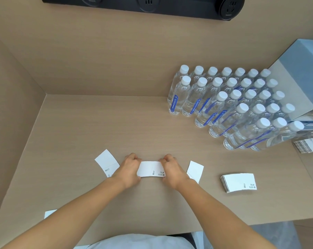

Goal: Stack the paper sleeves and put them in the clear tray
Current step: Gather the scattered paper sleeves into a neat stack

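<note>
A flat white paper sleeve (150, 169) lies at the table's middle front, gripped at its left end by my left hand (129, 168) and at its right end by my right hand (171, 168). Loose white sleeves lie to the left (106, 161), to the right (196, 170) and at the front left edge (49, 213). A neat stack of sleeves (239, 182) rests further right. The clear tray (308, 169) sits at the far right edge and holds another stack of sleeves (307, 145).
Several rows of clear water bottles (231, 105) with white caps stand at the back right. A grey-blue box (303, 83) stands behind them. A black socket strip (143, 4) runs along the back wall. Brown walls enclose the table at left and back.
</note>
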Demonstrator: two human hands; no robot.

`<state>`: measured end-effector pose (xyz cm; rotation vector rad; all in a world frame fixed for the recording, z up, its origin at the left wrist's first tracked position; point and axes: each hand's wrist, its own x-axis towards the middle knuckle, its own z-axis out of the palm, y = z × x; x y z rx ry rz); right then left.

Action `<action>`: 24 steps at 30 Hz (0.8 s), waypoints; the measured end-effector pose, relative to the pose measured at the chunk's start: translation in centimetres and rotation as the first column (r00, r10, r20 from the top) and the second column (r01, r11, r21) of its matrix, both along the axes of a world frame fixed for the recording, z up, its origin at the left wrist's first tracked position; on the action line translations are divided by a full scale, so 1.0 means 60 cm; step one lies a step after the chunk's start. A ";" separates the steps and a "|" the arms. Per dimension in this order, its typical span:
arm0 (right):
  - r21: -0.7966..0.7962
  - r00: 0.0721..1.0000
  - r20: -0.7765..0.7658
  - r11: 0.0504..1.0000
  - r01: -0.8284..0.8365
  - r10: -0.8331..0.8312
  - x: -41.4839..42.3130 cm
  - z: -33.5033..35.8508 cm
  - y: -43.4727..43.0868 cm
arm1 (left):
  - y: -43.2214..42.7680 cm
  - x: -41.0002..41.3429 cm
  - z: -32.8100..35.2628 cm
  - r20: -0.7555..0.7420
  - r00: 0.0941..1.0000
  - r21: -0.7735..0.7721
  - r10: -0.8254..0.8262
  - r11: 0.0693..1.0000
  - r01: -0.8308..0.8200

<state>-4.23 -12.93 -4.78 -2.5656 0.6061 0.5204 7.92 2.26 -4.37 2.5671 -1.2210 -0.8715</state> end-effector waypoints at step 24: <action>0.178 0.662 0.102 0.668 0.723 -0.743 -0.205 0.005 -0.054 | -0.239 -0.107 0.028 0.056 0.860 0.028 -0.507 0.862 0.506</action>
